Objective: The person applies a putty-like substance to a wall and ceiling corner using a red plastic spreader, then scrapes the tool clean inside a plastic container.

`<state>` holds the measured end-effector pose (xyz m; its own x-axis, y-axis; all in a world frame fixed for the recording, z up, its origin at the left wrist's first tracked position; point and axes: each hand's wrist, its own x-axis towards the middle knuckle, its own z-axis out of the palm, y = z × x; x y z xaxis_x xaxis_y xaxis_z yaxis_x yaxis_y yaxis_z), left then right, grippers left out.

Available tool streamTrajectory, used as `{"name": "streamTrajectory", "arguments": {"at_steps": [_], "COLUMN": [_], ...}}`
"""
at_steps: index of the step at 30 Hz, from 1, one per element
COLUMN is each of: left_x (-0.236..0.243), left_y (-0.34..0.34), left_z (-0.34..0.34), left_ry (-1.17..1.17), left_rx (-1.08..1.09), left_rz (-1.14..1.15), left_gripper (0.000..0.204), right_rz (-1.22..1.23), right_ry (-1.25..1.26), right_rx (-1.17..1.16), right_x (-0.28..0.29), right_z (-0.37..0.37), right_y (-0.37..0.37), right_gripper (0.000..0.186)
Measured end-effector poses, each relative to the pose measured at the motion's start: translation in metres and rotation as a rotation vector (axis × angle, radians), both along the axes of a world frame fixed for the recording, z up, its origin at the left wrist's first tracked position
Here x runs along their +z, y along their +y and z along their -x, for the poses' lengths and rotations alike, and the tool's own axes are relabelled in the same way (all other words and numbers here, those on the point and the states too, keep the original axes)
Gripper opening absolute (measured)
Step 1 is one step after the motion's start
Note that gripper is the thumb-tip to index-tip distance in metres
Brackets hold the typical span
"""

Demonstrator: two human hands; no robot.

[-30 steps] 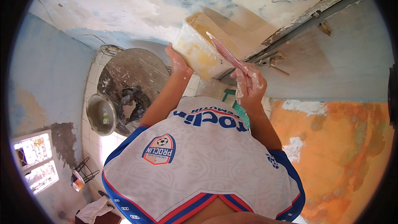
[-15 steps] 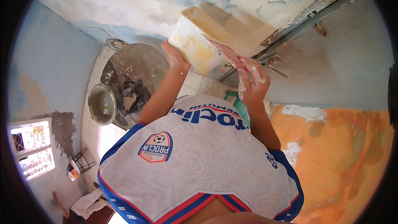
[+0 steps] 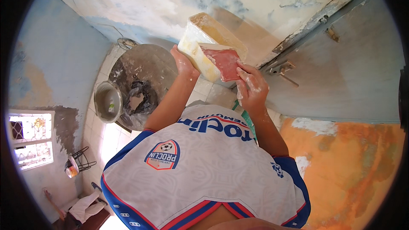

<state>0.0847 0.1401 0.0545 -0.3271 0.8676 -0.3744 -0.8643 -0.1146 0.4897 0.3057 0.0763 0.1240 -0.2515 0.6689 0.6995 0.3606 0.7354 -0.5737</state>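
Observation:
My left hand [image 3: 185,61] grips a cream-white rectangular plastic tub [image 3: 191,38] from its left side, with the tub tilted in front of the patchy wall. Pale paste smears coat the tub inside and out. Between thumb and fingers, my right hand [image 3: 254,86] pinches a flat red putty spreader [image 3: 226,61]. Its broad face is turned toward me, and its upper edge lies against the tub's near rim. White paste clings to the spreader and to my right fingers. How much paste is in the tub cannot be seen.
Beyond my left forearm stands a round grey table [image 3: 147,59] with a crumpled black plastic bag [image 3: 142,96] on it. A grey bucket [image 3: 101,106] is beside it. On the right are a grey door with a handle [image 3: 281,67] and an orange wall [image 3: 341,162].
The red spreader has turned from edge-on to show its flat face, and my right hand has shifted slightly left and down. The tub stays in my left hand.

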Motion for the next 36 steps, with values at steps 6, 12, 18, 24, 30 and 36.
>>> {"name": "streamTrajectory", "arguments": {"at_steps": [6, 12, 18, 24, 30, 36], "left_x": [-0.012, -0.003, 0.011, 0.011, 0.007, -0.008], "left_y": [-0.016, -0.040, -0.057, -0.060, -0.061, -0.089], "left_z": [-0.001, -0.007, -0.005, 0.006, 0.023, 0.059], "left_ry": [-0.001, 0.013, 0.044, 0.038, -0.024, -0.038], "left_rx": [0.007, -0.030, 0.051, 0.117, 0.123, 0.112], "left_rz": [-0.020, 0.000, -0.044, -0.061, -0.071, -0.144], "left_gripper": [0.067, 0.067, 0.067, 0.069, 0.069, 0.068], "right_rz": [0.038, 0.042, 0.031, 0.048, 0.058, 0.079], "right_ry": [0.262, 0.262, 0.083, 0.010, -0.001, 0.108], "right_rx": [0.097, -0.060, -0.180, -0.202, -0.174, -0.231], "right_x": [-0.010, -0.013, -0.011, -0.003, 0.003, 0.007], "right_z": [-0.002, -0.047, -0.064, -0.051, -0.035, -0.015], "right_y": [-0.014, -0.003, -0.033, -0.061, -0.080, -0.109], "right_gripper": [0.020, 0.019, 0.021, 0.027, 0.027, 0.019]}}
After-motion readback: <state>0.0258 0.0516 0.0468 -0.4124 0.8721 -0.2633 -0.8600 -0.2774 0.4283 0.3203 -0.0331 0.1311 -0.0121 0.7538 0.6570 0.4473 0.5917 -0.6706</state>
